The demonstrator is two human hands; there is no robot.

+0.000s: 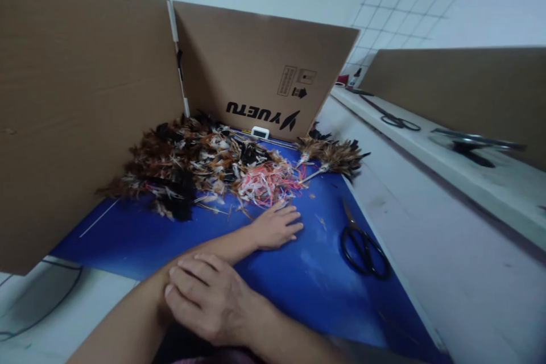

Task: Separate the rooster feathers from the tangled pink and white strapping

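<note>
My left hand (277, 228) lies flat on the blue tabletop (298, 284), its fingers spread and nothing in it. Just beyond its fingertips is a tangle of pink and white strings (267, 185). My right hand (209, 296) is wrapped over my left forearm, fingers curled round it. A large heap of brown, black and white feathers (183, 153) spreads behind and left of the strings. Two bundled feather pieces (341, 158), one with a visible stick, lie at the right back. Black-handled scissors (364, 253) rest to the right of my left hand, apart from it.
Cardboard panels (264, 62) stand behind and at the left of the table. A small white digital display (260, 132) sits at the back edge. On a white ledge (469, 165) at the right are another pair of scissors (398, 121) and a blurred metal tool (478, 139). Cables (70, 290) hang lower left.
</note>
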